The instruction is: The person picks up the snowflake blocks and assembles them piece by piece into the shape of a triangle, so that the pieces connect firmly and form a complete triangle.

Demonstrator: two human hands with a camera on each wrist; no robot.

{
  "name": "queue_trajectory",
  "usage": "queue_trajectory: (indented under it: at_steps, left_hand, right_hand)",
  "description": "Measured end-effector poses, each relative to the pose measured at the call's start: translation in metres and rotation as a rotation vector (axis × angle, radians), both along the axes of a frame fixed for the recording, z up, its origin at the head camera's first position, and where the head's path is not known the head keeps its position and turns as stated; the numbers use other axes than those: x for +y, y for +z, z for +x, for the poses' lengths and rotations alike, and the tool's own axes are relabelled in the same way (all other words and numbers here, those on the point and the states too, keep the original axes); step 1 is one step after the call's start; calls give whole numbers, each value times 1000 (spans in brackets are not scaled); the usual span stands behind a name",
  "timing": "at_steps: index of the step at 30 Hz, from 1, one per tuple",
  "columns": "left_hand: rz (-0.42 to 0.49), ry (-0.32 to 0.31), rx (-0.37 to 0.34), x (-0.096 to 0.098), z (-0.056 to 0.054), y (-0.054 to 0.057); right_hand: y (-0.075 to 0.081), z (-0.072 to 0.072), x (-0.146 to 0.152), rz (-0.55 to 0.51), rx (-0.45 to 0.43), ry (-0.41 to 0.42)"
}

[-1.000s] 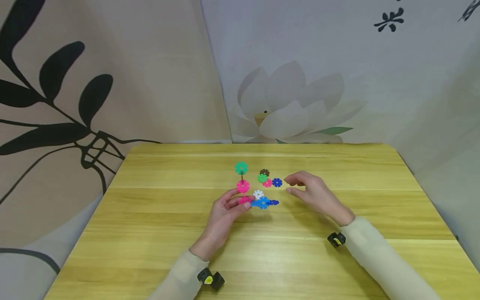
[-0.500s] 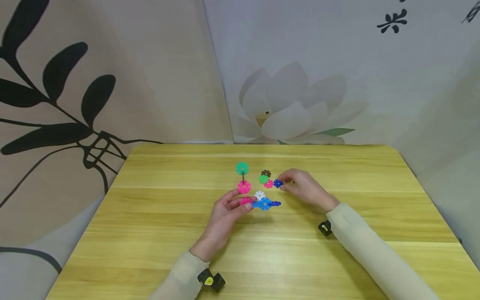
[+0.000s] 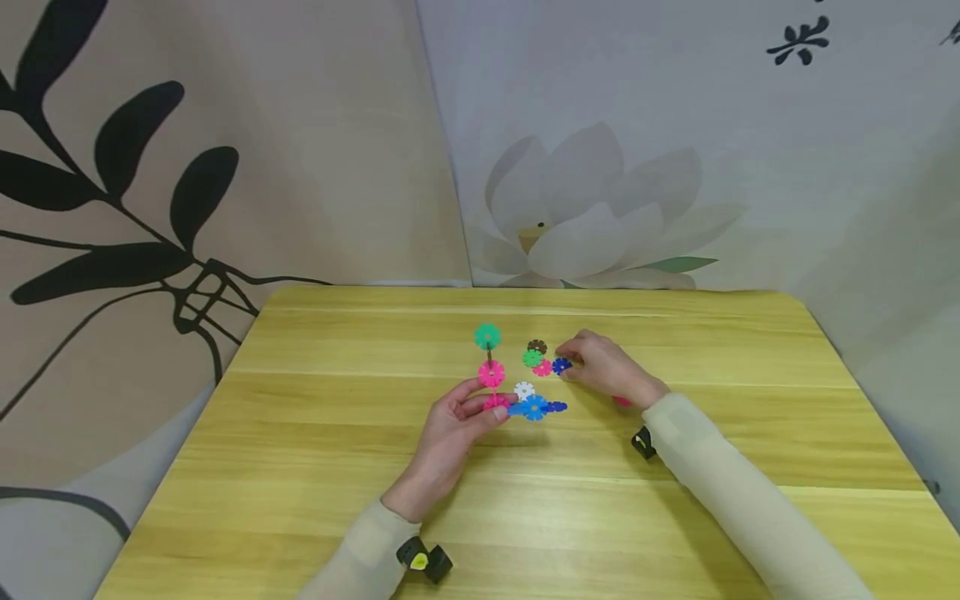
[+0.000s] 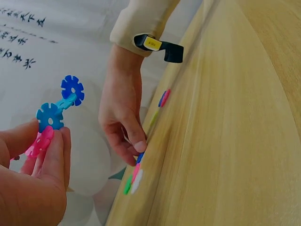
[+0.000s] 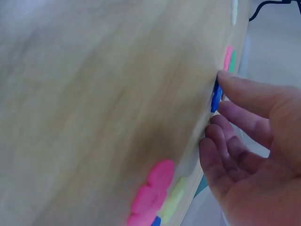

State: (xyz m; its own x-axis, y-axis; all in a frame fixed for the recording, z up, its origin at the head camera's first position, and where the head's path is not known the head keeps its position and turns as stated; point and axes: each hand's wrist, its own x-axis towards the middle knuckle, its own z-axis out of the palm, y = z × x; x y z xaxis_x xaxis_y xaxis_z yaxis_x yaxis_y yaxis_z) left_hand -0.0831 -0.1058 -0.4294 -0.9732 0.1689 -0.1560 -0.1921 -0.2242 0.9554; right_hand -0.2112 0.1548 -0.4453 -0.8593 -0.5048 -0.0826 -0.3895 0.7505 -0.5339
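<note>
A chain of interlocked notched snowflake discs [image 3: 534,407] is held up by my left hand [image 3: 453,425], its thumb and fingers pinching a pink disc [image 4: 40,142]. Green, brown and pink discs rise on one side of the grip; light blue and dark blue ones extend to the right. On the table, my right hand [image 3: 613,368] has its thumb and index finger at the edges of a loose dark blue snowflake disc [image 5: 216,96]. Its other fingers are bent beside the disc in the right wrist view.
Beside the dark blue disc lie loose green [image 3: 532,357], brown [image 3: 537,346] and pink [image 3: 543,368] discs. A white disc [image 3: 524,390] is nearer the chain. Another pink disc [image 5: 153,193] lies by a yellow-green one [image 5: 174,197] near the right wrist.
My right hand has moved left and reached the dark blue disc, closing thumb and finger on it. A pink disc shows beyond its wrist. The left hand holds the chain almost still.
</note>
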Motion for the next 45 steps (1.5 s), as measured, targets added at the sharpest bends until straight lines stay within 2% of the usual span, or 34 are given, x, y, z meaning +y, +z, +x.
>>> queue_trajectory:
  at_steps: [4, 8, 13, 28, 39, 45]
  left_hand:
    - [2, 2, -4, 1, 0, 1]
    - [8, 3, -10, 2, 0, 1]
    - [27, -9, -10, 2, 0, 2]
    - [36, -11, -21, 4, 1, 0]
    - [32, -26, -13, 4, 1, -1]
    - [38, -28, -7, 4, 1, -1]
  right_hand:
    - [0, 1, 0, -5, -1, -19]
    - [0, 4, 2, -55, -26, -60]
    - [2, 12, 7, -126, -28, -68]
    - [10, 43, 14, -253, -17, -118]
    - [24, 67, 17, -471, -142, -165]
    - [30, 78, 20, -534, -157, -148]
